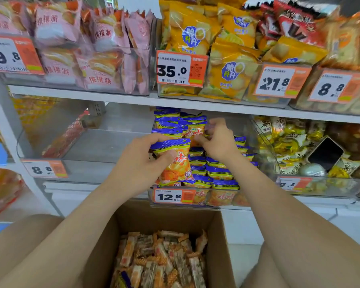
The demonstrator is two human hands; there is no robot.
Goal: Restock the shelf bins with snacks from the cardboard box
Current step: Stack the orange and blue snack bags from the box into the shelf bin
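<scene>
Two hands work over the clear bin [227, 206]. The left hand [141, 161] grips an orange packet [176, 165] by its side above the bin's front, and the right hand [218, 140] pinches a second packet [194, 133] deeper inside. Below the bin, the cardboard box [104, 235] holds more snacks. The packets look light, crinkly and crushable, so they are best held gently by a sealed edge.

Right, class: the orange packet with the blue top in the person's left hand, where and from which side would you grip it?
Probably the upper left corner, from the left, as the left hand does: the orange packet stands upright, and stacked packets plus the right hand crowd its right side.
</scene>
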